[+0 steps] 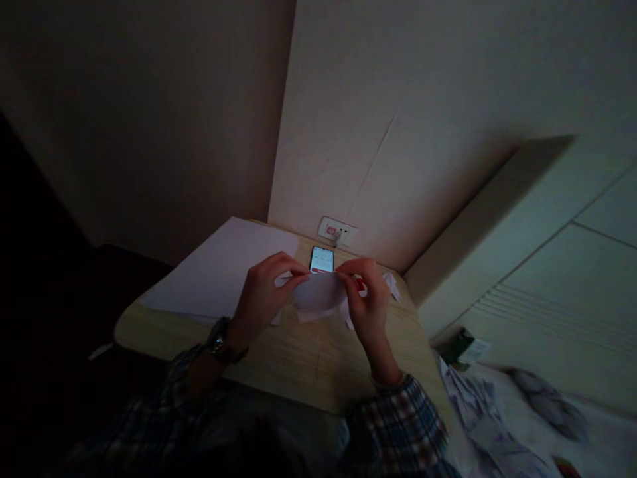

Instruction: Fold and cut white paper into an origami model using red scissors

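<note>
Plaid sleeves [398, 425] lie nearest; left hand [266, 285] and right hand [369, 295] pinch paper [321, 292] toward the far edge of the surface [293, 362]; even tension should help.

dim room, deep shadow at left. pale wall [338, 126] meets darker wall [199, 133] in corner behind light wood-grain table [283, 358] with rounded corners. wall socket [337, 230] on pale wall, just above table's back edge. at right, pale headboard [547, 292] with grooved lines, beside bed [602, 441] with rumpled patterned bedding [480, 415]. floor [44, 372] nearly black.
</note>
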{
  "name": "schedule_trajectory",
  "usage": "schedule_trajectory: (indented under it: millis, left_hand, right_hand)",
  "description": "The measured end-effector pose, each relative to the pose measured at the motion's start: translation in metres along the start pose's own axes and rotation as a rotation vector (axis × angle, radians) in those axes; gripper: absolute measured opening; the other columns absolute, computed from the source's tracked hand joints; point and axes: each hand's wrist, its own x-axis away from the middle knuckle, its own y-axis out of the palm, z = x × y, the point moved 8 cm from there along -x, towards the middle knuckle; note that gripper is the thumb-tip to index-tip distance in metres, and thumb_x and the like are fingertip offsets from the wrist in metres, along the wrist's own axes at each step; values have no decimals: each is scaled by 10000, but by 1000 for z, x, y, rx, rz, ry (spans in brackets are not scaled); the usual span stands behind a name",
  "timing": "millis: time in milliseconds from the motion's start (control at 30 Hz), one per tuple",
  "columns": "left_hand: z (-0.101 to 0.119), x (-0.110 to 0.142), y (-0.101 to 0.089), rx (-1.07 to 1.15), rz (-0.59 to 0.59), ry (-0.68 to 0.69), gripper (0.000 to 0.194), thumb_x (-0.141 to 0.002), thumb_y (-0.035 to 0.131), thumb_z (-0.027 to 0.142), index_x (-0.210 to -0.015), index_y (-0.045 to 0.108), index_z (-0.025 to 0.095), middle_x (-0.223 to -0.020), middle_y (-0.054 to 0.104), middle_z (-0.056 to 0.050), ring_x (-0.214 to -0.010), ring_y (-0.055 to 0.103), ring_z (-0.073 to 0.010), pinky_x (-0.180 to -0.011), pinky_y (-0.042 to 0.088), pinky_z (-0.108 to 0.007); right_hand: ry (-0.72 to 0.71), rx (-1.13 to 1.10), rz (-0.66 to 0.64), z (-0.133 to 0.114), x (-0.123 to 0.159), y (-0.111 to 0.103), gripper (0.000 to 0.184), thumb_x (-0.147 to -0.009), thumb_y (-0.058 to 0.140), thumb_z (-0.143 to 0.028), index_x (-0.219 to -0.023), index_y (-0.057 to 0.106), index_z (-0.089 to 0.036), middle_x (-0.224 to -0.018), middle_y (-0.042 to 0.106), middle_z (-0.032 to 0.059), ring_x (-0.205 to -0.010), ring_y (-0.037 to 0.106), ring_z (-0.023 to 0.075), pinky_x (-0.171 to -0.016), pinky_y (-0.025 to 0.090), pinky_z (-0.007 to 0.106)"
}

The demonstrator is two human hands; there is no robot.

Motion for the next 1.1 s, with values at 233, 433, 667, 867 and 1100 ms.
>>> schedule_trajectory:
  millis: [233,433,667,867,1100]
  left_hand:
    - [-13,-22,26,50,-15,-56,70,-764,678,108,-751,693,175,-730,651,-5,-697,622,-122,-656,485,-200]
    - [-24,-29,34,68,10,-156,109,-763,675,94,-749,704,197,-724,640,5,-679,618,-107,-637,488,-175]
    - [-42,-27,40,106,36,-267,140,-766,665,105,-730,705,234,-696,638,2,-643,624,-117,-599,503,-186]
    - [-68,-19,47,200,-46,-236,128,-781,644,144,-770,708,254,-677,643,-10,-613,628,-136,-556,514,-210]
    - [-74,-15,52,217,-45,-252,170,-784,599,121,-769,671,275,-684,643,9,-620,625,-142,-558,522,-231]
  right_hand:
    - [60,-80,-30,28,-12,19,121,-859,547,-95,-820,595,-200,-776,621,-1,-759,572,147,-681,444,258]
    - [152,-114,5,50,-8,27,102,-877,520,-137,-879,575,-223,-782,610,1,-731,571,144,-637,466,238]
    - [288,-107,-42,75,13,45,108,-886,498,-174,-894,571,-254,-748,593,25,-650,575,171,-526,464,263]
    - [102,-33,-108,79,18,54,168,-904,457,-185,-996,576,-261,-761,660,45,-680,614,199,-586,486,318]
    - [44,41,-109,72,3,50,188,-952,391,-232,-994,574,-220,-740,666,36,-671,608,169,-581,483,290]
